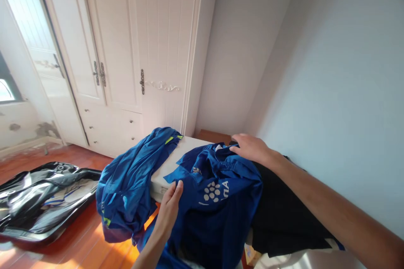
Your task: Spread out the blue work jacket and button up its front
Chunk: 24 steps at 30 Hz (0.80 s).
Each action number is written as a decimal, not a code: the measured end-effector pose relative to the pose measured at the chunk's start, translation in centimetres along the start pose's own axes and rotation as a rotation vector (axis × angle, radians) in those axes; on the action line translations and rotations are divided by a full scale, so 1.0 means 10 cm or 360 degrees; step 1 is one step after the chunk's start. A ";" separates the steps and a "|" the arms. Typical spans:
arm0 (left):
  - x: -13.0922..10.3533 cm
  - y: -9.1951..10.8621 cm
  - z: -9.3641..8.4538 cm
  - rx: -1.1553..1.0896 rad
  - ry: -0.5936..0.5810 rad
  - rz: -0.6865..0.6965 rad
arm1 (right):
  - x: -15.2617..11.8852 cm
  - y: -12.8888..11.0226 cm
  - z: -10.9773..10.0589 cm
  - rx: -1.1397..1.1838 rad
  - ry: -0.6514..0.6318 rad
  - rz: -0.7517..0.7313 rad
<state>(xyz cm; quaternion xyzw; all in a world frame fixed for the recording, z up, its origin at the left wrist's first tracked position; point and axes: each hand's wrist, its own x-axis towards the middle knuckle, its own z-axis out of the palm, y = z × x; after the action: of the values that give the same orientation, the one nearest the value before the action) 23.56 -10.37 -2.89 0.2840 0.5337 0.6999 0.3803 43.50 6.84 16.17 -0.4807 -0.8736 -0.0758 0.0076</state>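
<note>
1. My left hand (170,206) comes in from below, fingers pressed together and pinching the near left edge of the blue shirt (217,206), right beside the white printed logo (216,191).
2. My right hand (251,148) reaches across from the right, fingers loosely spread and resting flat on the far side of that same shirt, by its collar at the far edge of the bed.
3. So the shirt lies between my two hands: the left holds the near side, the right sits on the far side, and the long axis of the cloth runs from the near left up to the far right. Both hands are touching it; neither is nearer.
4. The shirt is bunched, not flat, draped over the corner of the white mattress (176,155) and hanging down past its near edge.
5. Just to the left, a second blue garment (132,185) with yellow-green trim is slumped over the mattress's left edge, apart from my hands.
6. To the right, under my right forearm, lies a black cloth (284,214), touching the blue shirt.
7. On the wooden floor (88,239) at the left sits an open black suitcase (41,201) with clothes inside.
8. Behind stands a white wardrobe (132,50), with plain pale walls at the right.
</note>
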 end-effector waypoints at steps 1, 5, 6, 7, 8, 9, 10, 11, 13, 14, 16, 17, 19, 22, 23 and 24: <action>-0.04 0.08 0.03 0.0029 -0.0037 0.0010 | -0.03 -0.12 0.03 0.0057 0.0069 -0.0232; -0.21 0.34 0.13 0.0196 -0.0291 0.0105 | -0.05 -0.60 0.31 0.0235 -0.0062 -0.1272; -0.26 0.40 0.13 0.0233 -0.0349 0.0117 | -0.03 -0.70 0.42 0.0238 -0.0120 -0.1440; -0.30 0.44 0.13 0.0284 -0.0397 0.0130 | 0.00 -0.77 0.53 0.0229 -0.0164 -0.1556; -0.34 0.48 0.12 0.0355 -0.0424 0.0146 | 0.03 -0.84 0.65 0.0211 -0.0198 -0.1638; -0.38 0.50 0.10 0.0446 -0.0421 0.0166 | 0.06 -0.88 0.77 0.0194 -0.0226 -0.1697; -0.41 0.52 0.08 0.0545 -0.0392 0.0186 | 0.09 -0.92 0.88 0.0188 -0.0252 -0.1747; -0.44 0.52 0.06 0.0642 -0.0351 0.0201 | 0.12 -0.94 0.97 0.0203 -0.0273 -0.1795; -0.50 0.52 0.01 0.0803 -0.0285 0.0222 | 0.14 -0.95 1.07 0.0311 -0.0295 -0.1866; -0.52 0.52 -0.02 0.0860 -0.0279 0.0241 | 0.15 -0.94 1.06 0.0409 -0.0285 -0.1854; -0.54 0.53 -0.05 0.0936 -0.0330 0.0295 | 0.13 -0.86 0.91 0.0649 -0.0242 -0.1703; -0.53 0.53 -0.06 0.0965 -0.0352 0.0334 | 0.12 -0.80 0.78 0.0778 -0.0195 -0.1564; -0.48 0.56 -0.09 0.1019 -0.0314 0.0437 | 0.07 -0.64 0.44 0.1009 -0.0048 -0.1234; -0.30 0.55 -0.12 0.1079 -0.0213 0.0651 | -0.08 -0.36 -0.08 0.1145 0.0213 -0.0907; -0.24 0.52 -0.13 0.1092 -0.0200 0.0707 | -0.13 -0.27 -0.21 0.1050 0.0328 -0.0865; -0.17 0.46 -0.12 0.1104 -0.0194 0.0745 | -0.19 -0.20 -0.32 0.0890 0.0480 -0.0839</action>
<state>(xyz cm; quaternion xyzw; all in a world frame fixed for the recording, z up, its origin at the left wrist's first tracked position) 22.47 -13.13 1.26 0.5497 0.6353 0.5281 0.1237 42.68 3.73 18.92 -0.2035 -0.9428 0.0954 0.2462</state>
